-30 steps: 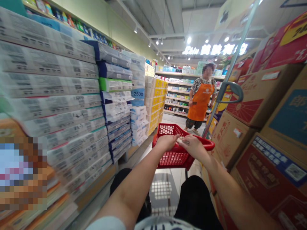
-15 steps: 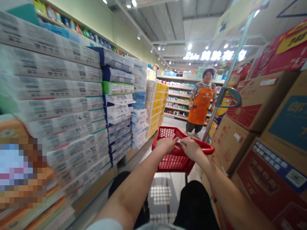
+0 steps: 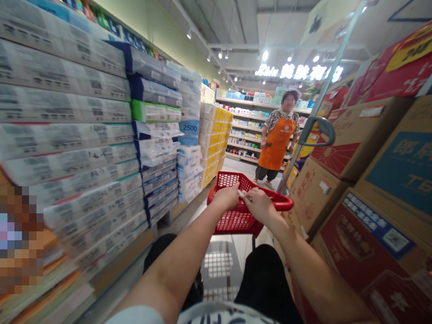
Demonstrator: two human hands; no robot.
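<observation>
A red plastic shopping cart (image 3: 238, 222) with a perforated basket is in front of my legs. My left hand (image 3: 227, 197) is closed over the left part of its handle, thumb pointing up and forward. Close beside it, my right hand (image 3: 259, 203) is curled over the handle bar (image 3: 284, 203), its fingers bent toward the left hand. A small white thing (image 3: 241, 193) shows between the two hands at the right fingertips; it is too small to name. The palms and the undersides of the fingers are hidden.
Tall stacks of wrapped paper packs (image 3: 77, 135) line the left side. Cardboard cartons (image 3: 332, 175) are piled on the right, beside a slanted metal pole with a grey handle (image 3: 317, 131). Ahead, a person in an orange apron (image 3: 277, 139) stands before stocked shelves (image 3: 245, 128).
The stacks on the left have grown nearer and slid left in view. The cart and both hands sit slightly further left and higher. The white thing between the hands shows more clearly.
</observation>
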